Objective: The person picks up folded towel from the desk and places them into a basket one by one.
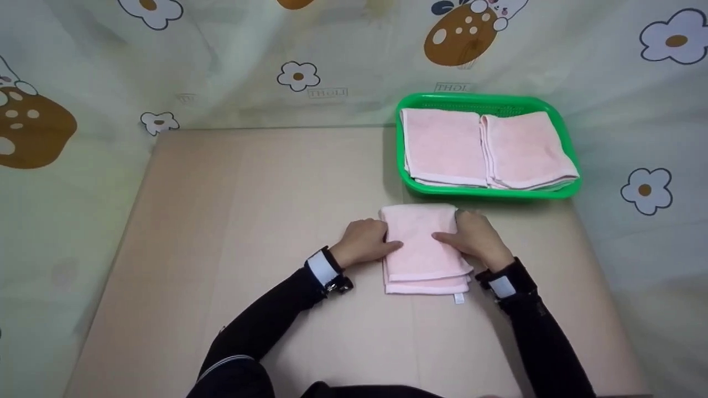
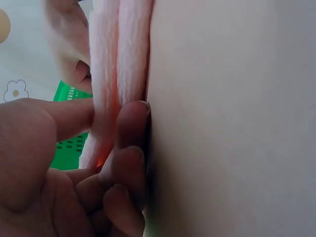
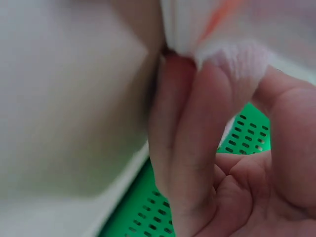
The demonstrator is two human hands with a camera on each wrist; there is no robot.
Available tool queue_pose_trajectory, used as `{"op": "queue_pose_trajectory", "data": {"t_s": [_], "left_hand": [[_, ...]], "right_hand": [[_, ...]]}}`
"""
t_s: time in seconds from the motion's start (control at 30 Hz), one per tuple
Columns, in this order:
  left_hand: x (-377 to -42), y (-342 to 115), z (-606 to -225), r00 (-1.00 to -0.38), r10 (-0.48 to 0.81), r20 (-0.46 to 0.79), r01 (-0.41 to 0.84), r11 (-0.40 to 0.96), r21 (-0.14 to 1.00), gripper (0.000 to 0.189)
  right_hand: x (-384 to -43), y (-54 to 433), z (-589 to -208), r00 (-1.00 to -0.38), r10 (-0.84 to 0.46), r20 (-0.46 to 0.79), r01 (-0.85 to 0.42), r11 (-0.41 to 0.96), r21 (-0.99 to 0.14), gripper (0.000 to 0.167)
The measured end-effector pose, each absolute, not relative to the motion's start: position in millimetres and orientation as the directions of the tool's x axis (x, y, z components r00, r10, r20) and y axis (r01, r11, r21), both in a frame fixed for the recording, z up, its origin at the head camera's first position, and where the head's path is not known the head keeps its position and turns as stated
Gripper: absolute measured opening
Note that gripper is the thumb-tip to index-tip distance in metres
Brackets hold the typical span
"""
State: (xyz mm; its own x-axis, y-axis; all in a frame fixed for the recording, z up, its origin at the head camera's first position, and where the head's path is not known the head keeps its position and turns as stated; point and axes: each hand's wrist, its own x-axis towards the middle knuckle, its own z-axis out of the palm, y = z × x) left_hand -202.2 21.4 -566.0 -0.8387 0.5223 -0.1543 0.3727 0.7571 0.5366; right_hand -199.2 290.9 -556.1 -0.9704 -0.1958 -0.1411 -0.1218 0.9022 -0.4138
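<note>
A folded pink towel [image 1: 423, 243] lies on the table in front of the basket, its layers stacked and a small white tag [image 1: 459, 298] poking out at the near edge. My left hand [image 1: 366, 242] pinches the towel's left side, thumb on top and fingers at the lower layers. On the opposite side my right hand [image 1: 477, 237] pinches it the same way, thumb over the upper face. In the left wrist view the towel's thick layers [image 2: 106, 54] sit between thumb and fingertips. The right wrist view shows the towel edge [image 3: 242, 64] between the fingers and thumb.
Behind the towel, toward the right, stands a green perforated basket [image 1: 406, 178] with two side-by-side stacks of folded pink towels [image 1: 442, 146]. A pale patterned curtain [image 1: 232, 66] hangs around the table [image 1: 265, 182] at the back and sides.
</note>
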Motion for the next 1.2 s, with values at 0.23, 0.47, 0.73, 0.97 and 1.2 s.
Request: {"op": "queue_pose_trajectory", "data": {"t_s": [0.23,0.47,0.73,0.97,1.2], "left_hand": [[-200.2,20.2,-566.0,-0.833,0.539,-0.125,0.413,0.755,0.509,0.039],[-192.4,15.0,-536.1,-0.822,0.569,-0.035,0.474,0.716,0.513,0.04],[-195.8,36.5,-489.6,-0.805,0.588,0.076,0.543,0.68,0.493,0.037],[-217.8,60.4,-456.3,-0.807,0.576,0.131,0.554,0.66,0.508,0.036],[-259.5,103.2,-449.0,-0.848,0.515,0.125,0.486,0.662,0.57,0.027]], "right_hand": [[-196.9,282.9,-557.3,-0.964,-0.246,-0.099,-0.187,0.894,-0.407,0.051],[-184.3,281.1,-532.6,-0.958,-0.287,-0.012,-0.256,0.873,-0.415,0.037],[-174.8,300.2,-491.8,-0.965,-0.226,0.132,-0.261,0.845,-0.467,0.029],[-179.7,323.7,-463.2,-0.951,-0.151,0.268,-0.279,0.791,-0.544,0.025],[-201.1,346.4,-449.5,-0.927,-0.011,0.375,-0.267,0.72,-0.64,0.035]]}}
